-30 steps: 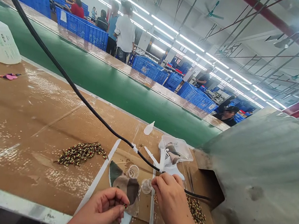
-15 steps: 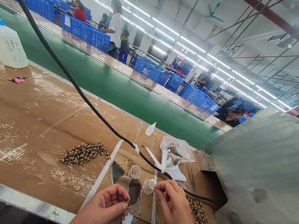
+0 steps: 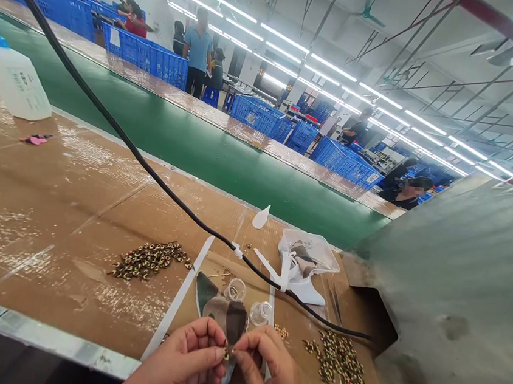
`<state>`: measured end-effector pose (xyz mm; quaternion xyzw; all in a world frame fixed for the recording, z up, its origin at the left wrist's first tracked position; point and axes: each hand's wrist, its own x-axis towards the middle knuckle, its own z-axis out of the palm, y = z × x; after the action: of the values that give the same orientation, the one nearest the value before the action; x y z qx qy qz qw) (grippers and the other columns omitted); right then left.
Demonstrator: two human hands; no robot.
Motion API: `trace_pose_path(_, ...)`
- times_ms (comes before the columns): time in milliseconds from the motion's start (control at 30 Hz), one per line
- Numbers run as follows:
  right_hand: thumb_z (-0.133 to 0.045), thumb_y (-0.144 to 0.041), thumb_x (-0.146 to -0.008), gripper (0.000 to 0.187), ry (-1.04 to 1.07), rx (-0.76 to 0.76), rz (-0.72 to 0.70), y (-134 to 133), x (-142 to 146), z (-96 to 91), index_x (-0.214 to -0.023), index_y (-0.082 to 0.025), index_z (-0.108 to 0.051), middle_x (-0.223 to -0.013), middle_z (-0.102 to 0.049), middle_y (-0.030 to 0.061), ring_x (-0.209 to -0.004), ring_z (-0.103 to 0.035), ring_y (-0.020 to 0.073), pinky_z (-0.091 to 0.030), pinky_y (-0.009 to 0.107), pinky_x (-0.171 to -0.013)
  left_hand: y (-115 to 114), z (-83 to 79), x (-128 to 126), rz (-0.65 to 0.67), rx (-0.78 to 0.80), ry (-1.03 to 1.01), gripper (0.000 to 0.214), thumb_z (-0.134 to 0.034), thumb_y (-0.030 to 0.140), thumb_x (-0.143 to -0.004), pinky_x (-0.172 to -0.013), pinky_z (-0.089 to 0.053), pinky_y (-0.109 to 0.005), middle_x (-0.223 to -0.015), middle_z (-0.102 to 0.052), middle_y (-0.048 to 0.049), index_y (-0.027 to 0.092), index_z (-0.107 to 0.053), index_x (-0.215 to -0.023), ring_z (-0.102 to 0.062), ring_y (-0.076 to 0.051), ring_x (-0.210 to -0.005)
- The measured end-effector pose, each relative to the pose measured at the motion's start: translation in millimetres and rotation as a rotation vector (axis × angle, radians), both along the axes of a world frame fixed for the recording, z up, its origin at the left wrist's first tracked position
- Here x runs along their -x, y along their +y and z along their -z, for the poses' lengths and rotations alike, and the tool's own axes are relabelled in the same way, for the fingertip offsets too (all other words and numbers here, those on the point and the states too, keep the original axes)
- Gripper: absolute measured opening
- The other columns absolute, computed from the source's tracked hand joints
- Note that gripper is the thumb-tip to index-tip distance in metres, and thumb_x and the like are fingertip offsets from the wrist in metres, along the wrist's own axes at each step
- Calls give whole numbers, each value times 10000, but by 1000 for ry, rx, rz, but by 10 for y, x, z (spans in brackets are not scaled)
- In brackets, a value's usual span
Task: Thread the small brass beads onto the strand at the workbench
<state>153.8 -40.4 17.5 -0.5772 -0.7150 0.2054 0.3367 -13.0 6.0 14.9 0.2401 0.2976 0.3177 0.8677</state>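
My left hand (image 3: 191, 356) pinches a small black, yellow and red piece (image 3: 226, 352) between thumb and fingertips. Right beside it, my right hand (image 3: 268, 364) has thumb and forefinger pressed together, almost touching the piece; whatever they hold is too small to make out. A camouflage cloth (image 3: 214, 305) lies just beyond my hands. Two clear round cups stand there, one cup (image 3: 234, 290) by the cloth and the other cup (image 3: 261, 313) nearer my right hand. Similar small pieces form a pile (image 3: 151, 260) at the left and another pile (image 3: 346, 363) at the right. Tiny tan bits (image 3: 281, 331) lie near my right hand.
A black cable (image 3: 149, 170) crosses over the worktable. Behind are a small white bottle (image 3: 261, 217), a clear plastic box (image 3: 325, 257) and tweezers (image 3: 334, 304). A metal housing (image 3: 457, 286) walls off the right. A large bottle (image 3: 16, 81) stands left, before the green belt (image 3: 224, 152).
My right hand has moved left and toward me, from beside the clear cup to the piece in my left hand. The left hand keeps its pinch. People in the background have shifted.
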Motion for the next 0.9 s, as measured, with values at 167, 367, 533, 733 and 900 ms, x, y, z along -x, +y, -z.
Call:
trace_pose_path(167,-503,-210,-880,114,-13,0,-12,-10,6,-32,-824,-203,-602,-761,-581,10,-710,-555,131,-426,214,-620,-4,-25,9,16,-6,10,184,-765,175,-631,-572,-400,-235,-579,-608,28,154,-592,-690,-551,-101,-549)
trace_pose_path(367,-487,-205,-889,117,-32,14,-28,-2,1,-14,-835,-203,-590,-772,-577,11,-738,-554,136,-424,223,-642,-10,-31,16,23,-21,18,185,-760,185,-627,-562,-383,-235,-577,-608,29,154,-588,-689,-546,-103,-539)
trace_pose_path(533,-489,-182,-883,112,-58,34,-31,4,2,-50,-830,-205,-585,-777,-577,7,-747,-550,134,-420,218,-646,-10,-24,17,34,-25,32,177,-751,178,-627,-569,-374,-243,-575,-606,30,155,-587,-689,-551,-109,-546)
trace_pose_path(733,-513,-173,-874,99,-135,-9,-42,-16,5,-110,-827,-221,-585,-776,-570,-2,-765,-548,135,-417,217,-666,7,-22,24,47,-33,52,146,-728,155,-642,-566,-362,-242,-556,-604,26,147,-589,-686,-541,-106,-538)
trace_pose_path(900,-523,-147,-855,108,-190,-63,2,-36,29,-101,-808,-227,-579,-758,-580,-11,-741,-545,134,-412,224,-657,-3,-23,1,27,-25,64,158,-742,160,-628,-558,-368,-241,-543,-610,28,151,-589,-664,-544,-106,-526)
